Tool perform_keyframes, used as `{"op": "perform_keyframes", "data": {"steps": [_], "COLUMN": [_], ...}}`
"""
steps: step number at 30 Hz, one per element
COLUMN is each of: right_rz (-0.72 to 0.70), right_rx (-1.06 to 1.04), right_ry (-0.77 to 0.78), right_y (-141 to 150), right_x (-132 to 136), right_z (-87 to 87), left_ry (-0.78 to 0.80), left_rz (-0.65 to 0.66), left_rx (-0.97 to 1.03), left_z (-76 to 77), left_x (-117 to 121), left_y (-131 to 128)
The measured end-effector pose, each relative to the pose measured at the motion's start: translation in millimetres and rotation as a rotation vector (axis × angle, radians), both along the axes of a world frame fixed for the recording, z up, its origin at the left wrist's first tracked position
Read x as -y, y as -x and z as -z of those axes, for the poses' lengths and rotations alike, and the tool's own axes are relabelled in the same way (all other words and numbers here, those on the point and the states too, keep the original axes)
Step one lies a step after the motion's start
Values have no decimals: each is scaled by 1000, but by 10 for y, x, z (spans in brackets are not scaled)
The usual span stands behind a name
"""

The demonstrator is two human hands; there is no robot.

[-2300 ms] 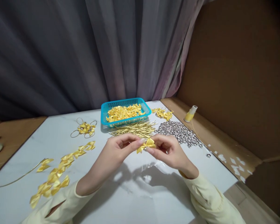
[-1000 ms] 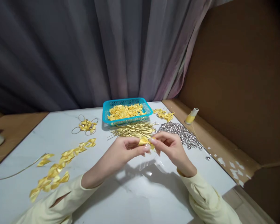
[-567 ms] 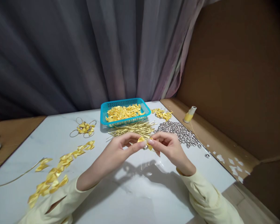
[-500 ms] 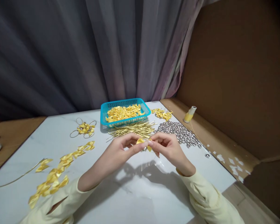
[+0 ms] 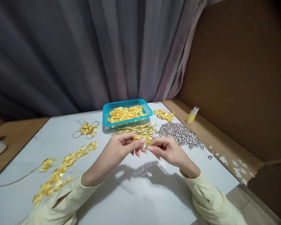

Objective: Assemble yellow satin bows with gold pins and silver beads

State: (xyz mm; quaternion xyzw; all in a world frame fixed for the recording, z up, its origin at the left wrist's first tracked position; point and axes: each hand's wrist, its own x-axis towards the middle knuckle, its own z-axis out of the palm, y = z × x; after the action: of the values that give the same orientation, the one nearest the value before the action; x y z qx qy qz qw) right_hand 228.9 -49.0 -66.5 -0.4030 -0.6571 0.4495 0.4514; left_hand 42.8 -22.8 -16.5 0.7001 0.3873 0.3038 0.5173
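Both hands meet above the middle of the white table (image 5: 135, 197). My left hand (image 5: 123, 147) and my right hand (image 5: 166, 149) pinch a small yellow ribbon bow (image 5: 141, 139) between their fingertips, the bow mostly covered by fingers. Just behind the hands lies a bundle of thin gold wires (image 5: 137, 128). A blue basket (image 5: 127, 113) full of yellow bows stands beyond that. A heap of silver beads (image 5: 180, 133) lies to the right of the hands.
A string of yellow bows (image 5: 58, 172) on a gold cord runs along the left of the table. A finished bow cluster with loops (image 5: 87, 129) lies left of the basket, loose bows (image 5: 164, 114) to its right. A yellow thread spool (image 5: 191, 115) stands on the cardboard ledge; grey curtain behind.
The bow, spread wide between the hands at first, has been folded up and is now nearly hidden in the fingertips. Both hands stay together above the table's middle.
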Motion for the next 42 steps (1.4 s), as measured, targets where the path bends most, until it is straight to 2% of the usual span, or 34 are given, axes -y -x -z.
{"op": "perform_keyframes", "data": {"steps": [7,11,17,22,25,28,32,42], "right_rz": [9,-18,-27,-46,-7,34,41,52], "right_rx": [53,31,-24,-150,-98,-10,-2,-47], "right_ry": [-121,-100,-51,112,73,-15,-31,-29], "right_y": [40,73,62,77,108,120,101,106], "right_x": [-7,-3,8,10,24,34,33,38], "right_z": [73,68,23,35,38,40,52,18], "left_ry": [41,70,82,-12,0,52,73,34], "left_rz": [-2,-10,-9,-5,42,92,134,77], "left_rx": [30,37,-69,-243,-315,-284,-201,-193], "left_z": [9,-16,-114,-53,-19,-24,-32,-48], "left_x": [27,53,70,33,34,32,15,64], "left_y": [6,3,43,63,32,3,-4,-27]}}
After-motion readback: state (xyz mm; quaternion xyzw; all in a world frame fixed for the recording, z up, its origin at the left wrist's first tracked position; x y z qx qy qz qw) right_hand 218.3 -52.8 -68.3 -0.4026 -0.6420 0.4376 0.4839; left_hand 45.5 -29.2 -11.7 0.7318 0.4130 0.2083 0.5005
